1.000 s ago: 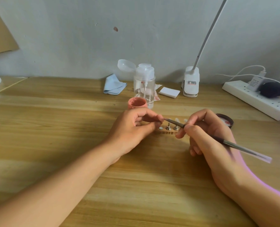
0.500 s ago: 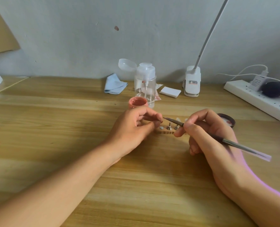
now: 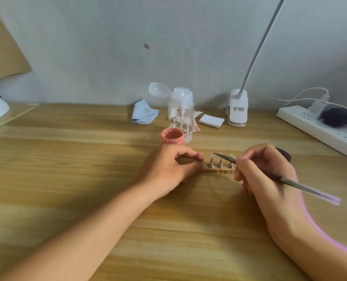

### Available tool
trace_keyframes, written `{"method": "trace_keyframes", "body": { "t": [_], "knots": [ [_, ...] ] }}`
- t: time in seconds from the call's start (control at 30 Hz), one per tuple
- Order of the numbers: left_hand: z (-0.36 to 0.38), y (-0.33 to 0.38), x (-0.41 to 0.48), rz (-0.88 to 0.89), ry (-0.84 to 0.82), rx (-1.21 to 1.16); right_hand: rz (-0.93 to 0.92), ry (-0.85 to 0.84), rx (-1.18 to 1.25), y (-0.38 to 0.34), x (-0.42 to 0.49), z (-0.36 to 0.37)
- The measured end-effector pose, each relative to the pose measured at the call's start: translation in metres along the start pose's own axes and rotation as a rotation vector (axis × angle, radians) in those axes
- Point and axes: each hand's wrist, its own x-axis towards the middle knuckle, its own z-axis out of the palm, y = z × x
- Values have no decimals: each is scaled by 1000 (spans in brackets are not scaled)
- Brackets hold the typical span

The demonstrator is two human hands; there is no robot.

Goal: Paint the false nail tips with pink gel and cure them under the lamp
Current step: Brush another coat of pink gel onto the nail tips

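The right hand (image 3: 266, 171) grips the brush (image 3: 290, 182) like a pen, tip just above the 3 pale nail tips (image 3: 220, 157) between both grips; the left hand (image 3: 168, 169) pinches the end of the wooden holder (image 3: 219, 171). Stroke lightly — base to edge — while that pinch steadies it. The pink gel pot (image 3: 172, 136) (open) sits just beyond the left grip, on the tabletop (image 3: 87, 179); nothing blocks the brush.
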Motion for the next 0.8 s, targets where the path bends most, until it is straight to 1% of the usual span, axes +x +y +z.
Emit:
{"method": "trace_keyframes", "body": {
  "t": [0.1, 0.23, 0.3, 0.37, 0.43, 0.53, 0.57, 0.6, 0.63, 0.7, 0.73, 0.8],
  "knots": [
    [2, 2, -3, 8, 9, 75, -6, -2, -5, -2, 0, 1],
    [0, 5, -5, -21, 8, 68, -35, 1, -22, -4, -1, 1],
    [-1, 6, -9, -22, 45, 140, -43, 15, -28, -4, -2, 1],
    [-3, 7, -17, 58, 162, 319, -56, 24, -43, -5, -2, 1],
    [-4, 9, -24, 168, 300, 429, -80, 29, -48, -6, -3, 1],
    [-11, 11, -21, 203, 523, 392, -128, 12, -68, -11, -5, 2],
    [-15, 9, -17, 185, 574, 360, -137, -12, -64, -12, -5, 2],
    [-20, 7, -12, 138, 589, 337, -140, -43, -59, -14, -6, 3],
    [-24, 3, -7, 62, 558, 325, -139, -73, -59, -14, -6, 3],
    [-29, -2, -2, -104, 427, 315, -134, -94, -86, -15, -7, 4],
    [-29, -4, 0, -146, 368, 313, -132, -92, -104, -15, -8, 4],
    [-28, -7, 3, -122, 297, 315, -131, -87, -140, -15, -10, 4]
  ]
}}
